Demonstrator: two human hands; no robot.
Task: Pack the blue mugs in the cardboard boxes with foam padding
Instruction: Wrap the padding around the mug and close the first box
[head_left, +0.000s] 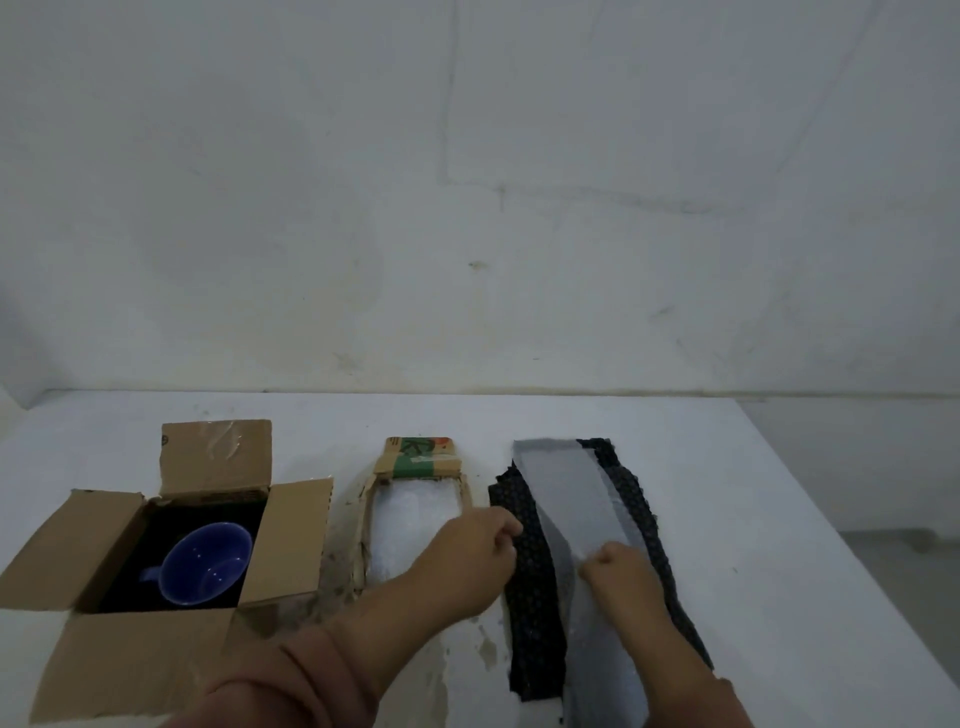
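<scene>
A blue mug (207, 564) lies tilted inside an open cardboard box (291, 540) lined with dark foam, at the left. A second, smaller cardboard box (422, 458) in the middle holds white padding (410, 525). On the right lies a stack of foam strips: a grey foam sheet (566, 493) over black foam pieces (532, 587). My left hand (478, 545) reaches across the small box, fingers curled at the left edge of the black foam. My right hand (618, 574) has curled fingers pinching the grey sheet near its middle.
The white table (779, 519) ends at a right edge, with floor beyond. A bare white wall (467, 208) stands behind. Stains mark the table around the small box.
</scene>
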